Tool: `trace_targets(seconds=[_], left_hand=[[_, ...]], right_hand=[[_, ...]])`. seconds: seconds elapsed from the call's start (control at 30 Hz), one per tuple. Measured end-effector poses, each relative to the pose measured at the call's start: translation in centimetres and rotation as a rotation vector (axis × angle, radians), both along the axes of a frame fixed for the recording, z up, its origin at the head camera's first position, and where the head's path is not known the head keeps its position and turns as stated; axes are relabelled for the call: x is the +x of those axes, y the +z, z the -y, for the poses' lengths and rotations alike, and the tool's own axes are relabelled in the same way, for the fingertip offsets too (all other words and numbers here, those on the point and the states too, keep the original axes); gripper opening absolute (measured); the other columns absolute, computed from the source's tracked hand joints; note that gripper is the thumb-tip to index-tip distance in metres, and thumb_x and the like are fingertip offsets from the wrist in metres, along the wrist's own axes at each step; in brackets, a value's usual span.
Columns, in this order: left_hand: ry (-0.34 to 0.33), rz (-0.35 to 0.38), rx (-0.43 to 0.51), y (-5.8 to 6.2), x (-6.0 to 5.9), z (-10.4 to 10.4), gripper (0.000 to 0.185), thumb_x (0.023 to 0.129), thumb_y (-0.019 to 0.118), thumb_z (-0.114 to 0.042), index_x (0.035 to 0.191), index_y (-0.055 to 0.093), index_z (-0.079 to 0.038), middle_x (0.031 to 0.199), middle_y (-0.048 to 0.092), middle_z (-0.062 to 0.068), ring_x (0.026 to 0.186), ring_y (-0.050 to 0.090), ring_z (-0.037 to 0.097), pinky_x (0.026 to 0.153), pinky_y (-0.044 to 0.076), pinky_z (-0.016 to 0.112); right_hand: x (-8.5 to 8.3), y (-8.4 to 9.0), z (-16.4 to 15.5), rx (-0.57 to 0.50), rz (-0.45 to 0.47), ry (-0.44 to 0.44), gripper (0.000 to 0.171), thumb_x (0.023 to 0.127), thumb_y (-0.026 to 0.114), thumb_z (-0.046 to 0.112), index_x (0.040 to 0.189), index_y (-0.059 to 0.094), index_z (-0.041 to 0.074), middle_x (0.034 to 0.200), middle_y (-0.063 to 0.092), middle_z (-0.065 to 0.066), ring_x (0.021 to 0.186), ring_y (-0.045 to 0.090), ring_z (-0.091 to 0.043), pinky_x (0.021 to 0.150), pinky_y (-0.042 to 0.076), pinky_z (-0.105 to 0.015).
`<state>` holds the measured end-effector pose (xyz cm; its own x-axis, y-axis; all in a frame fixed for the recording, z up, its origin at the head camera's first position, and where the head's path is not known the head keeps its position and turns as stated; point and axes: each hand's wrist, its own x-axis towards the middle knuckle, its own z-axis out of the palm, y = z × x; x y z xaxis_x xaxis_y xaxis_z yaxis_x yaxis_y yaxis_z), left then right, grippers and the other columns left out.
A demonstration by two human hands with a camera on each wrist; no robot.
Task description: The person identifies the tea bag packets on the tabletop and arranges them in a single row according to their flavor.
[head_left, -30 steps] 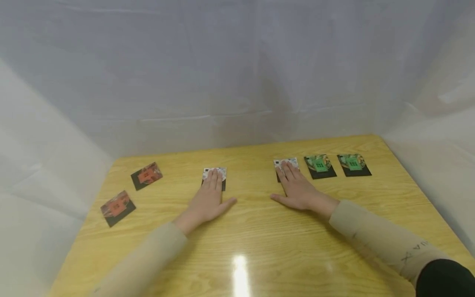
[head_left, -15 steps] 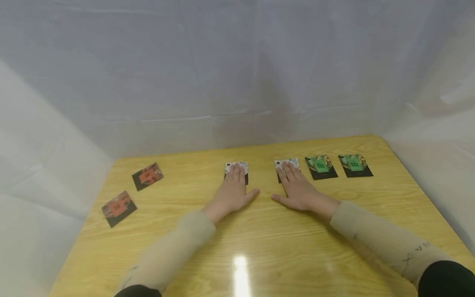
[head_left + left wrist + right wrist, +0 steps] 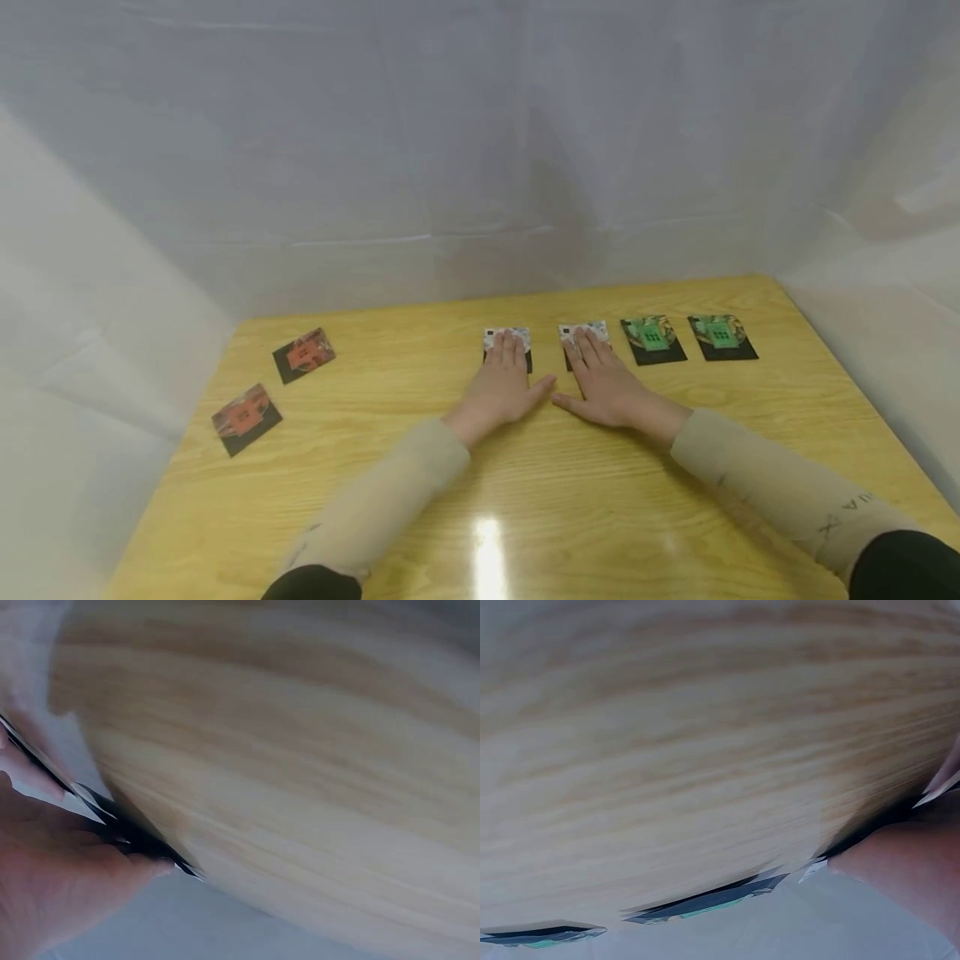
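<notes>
In the head view my left hand point(image 3: 498, 385) lies flat with straight fingers on a small white-and-black packet point(image 3: 491, 335). Beside it, my right hand point(image 3: 606, 385) presses a matching white-and-black packet point(image 3: 596, 327) to the wooden table, fingers spread. A narrow gap separates the two packets, and the thumbs point toward each other, close together. Each hand covers the lower part of its packet. The left wrist view shows the dark edge of a packet point(image 3: 142, 836) under the left fingers. To the right of my right hand lie two green-and-black packets point(image 3: 652, 337) point(image 3: 722, 335) in a row.
Two red-and-black packets point(image 3: 303, 354) point(image 3: 246, 418) lie tilted at the table's left side. The wooden table point(image 3: 585, 508) ends at a back edge just beyond the packets. White sheeting point(image 3: 480, 150) hangs behind it and along both sides.
My left hand has slid its white-and-black packet to the right, close to the one under my right hand. The right hand has stayed in place on its packet.
</notes>
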<state>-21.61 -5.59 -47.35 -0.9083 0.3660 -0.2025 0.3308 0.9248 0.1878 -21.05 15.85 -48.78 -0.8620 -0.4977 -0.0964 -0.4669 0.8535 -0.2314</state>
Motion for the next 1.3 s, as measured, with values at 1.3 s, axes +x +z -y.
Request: trace_targets(seconds=[1.3], left_hand=[[0.076,0.002,-0.02,1.0,0.9,-2.9,0.088,0.112,0.022,-0.063,0.168,0.012,0.004,0.176,0.004,0.026,0.167,0.004,0.038,0.137,0.015,0.047]], right_hand=[[-0.1,-0.5,-0.1,-0.017,-0.032,0.019,0.097,0.107,0.055,0.057,0.167,0.013,-0.007,0.175,0.003,-0.033,0.164,0.005,-0.05,0.133,0.015,-0.064]])
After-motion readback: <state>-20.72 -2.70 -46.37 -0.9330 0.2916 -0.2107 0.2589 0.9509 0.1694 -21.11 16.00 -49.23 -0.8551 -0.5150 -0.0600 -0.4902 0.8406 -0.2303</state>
